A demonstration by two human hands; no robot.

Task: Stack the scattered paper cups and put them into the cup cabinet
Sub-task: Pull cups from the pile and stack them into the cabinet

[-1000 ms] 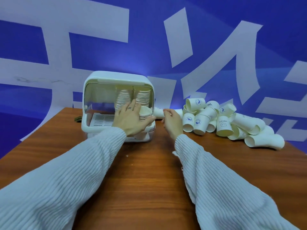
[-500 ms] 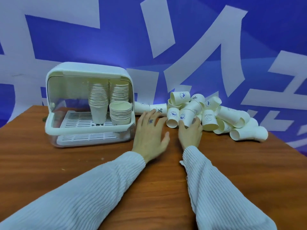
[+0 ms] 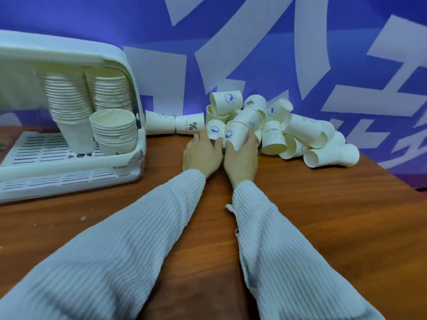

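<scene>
A heap of white paper cups (image 3: 275, 125) lies against the blue wall at the back of the wooden table (image 3: 323, 215). My left hand (image 3: 202, 153) grips one upside-down cup with a whale print (image 3: 215, 130) at the heap's near edge. Beside it, my right hand (image 3: 241, 158) grips a tilted whale-print cup (image 3: 235, 135). The open white cup cabinet (image 3: 76, 174) stands at the left. Inside it are two tall cup stacks (image 3: 67, 105) and a shorter stack (image 3: 114, 131) at the front.
Two cups (image 3: 175, 123) lie on their sides between the cabinet and the heap. More cups (image 3: 330, 155) lie toppled at the heap's right end. The blue wall with white shapes runs just behind everything.
My left hand left the cabinet, where the short stack now stands, and moved right to the heap. Both hands have closed round cups. The view shifted right and closer.
</scene>
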